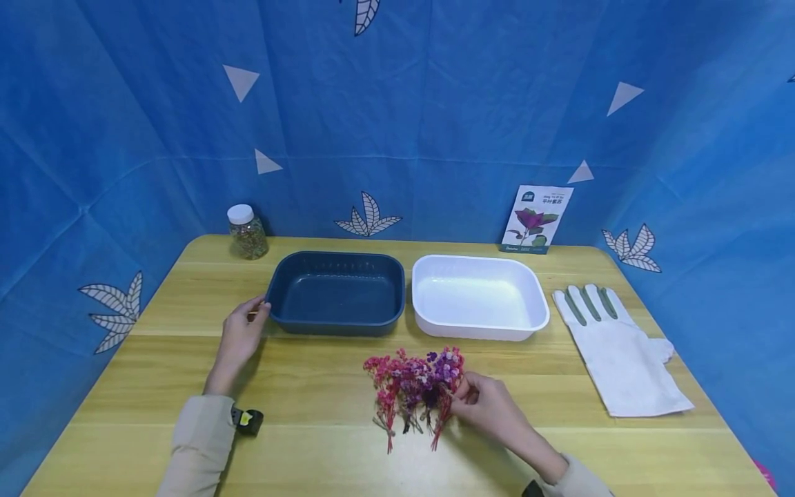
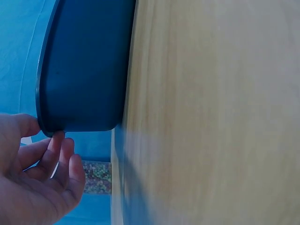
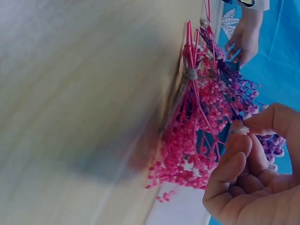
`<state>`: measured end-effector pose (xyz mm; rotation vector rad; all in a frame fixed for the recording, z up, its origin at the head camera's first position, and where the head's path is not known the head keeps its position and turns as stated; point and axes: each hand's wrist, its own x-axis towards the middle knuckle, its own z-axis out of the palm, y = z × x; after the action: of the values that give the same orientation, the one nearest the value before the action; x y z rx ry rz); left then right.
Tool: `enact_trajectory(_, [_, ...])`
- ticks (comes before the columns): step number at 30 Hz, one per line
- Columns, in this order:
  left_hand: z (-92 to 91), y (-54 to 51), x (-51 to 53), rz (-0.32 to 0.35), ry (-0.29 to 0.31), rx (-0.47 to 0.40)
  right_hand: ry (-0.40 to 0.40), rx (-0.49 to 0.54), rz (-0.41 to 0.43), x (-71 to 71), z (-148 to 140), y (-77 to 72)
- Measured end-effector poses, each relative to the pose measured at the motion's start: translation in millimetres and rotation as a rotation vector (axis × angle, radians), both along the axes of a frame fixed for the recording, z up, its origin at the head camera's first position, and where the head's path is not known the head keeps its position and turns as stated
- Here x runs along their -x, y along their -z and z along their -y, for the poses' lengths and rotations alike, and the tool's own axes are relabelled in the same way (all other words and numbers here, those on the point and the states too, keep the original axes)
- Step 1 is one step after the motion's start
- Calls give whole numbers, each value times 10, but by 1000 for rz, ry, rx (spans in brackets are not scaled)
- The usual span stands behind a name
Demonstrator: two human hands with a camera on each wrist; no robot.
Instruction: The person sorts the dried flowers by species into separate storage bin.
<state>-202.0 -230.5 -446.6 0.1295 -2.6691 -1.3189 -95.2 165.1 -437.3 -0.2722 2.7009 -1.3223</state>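
My left hand (image 1: 242, 338) is at the left end of a dark blue plastic basin (image 1: 338, 329), pinching its rim between thumb and fingertips. In the left wrist view the thumb (image 2: 29, 125) lies against the rim's corner. Small bunches of pink and purple dried flowers (image 1: 410, 376) lie side by side in front of the basins. At their right side, my right hand (image 1: 493, 407) pinches part of a purple bunch with thumb and index finger. The right wrist view shows twine-tied pink flowers (image 3: 180, 145) beside the purple blooms (image 3: 274, 145); exactly which stem is pinched is partly hidden.
Right of the blue basin stands a white basin (image 1: 478, 331). A white-capped jar (image 1: 250, 238) of small grains is at the back left. A seed packet (image 1: 535, 219) leans on the blue cloth backdrop. White work gloves (image 1: 627, 359) lie at the right.
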Motion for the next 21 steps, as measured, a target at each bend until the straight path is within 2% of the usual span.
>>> enact_trajectory(6, [14,2,7,23,2,-6,40,18,-41,-11,0,-65])
enact_trajectory(13, [16,-5,13,13,3,0,35,77,-55,19,14,-128])
enact_trajectory(21, [18,-2,5,21,-5,-7,46,55,-99,160,100,-177])
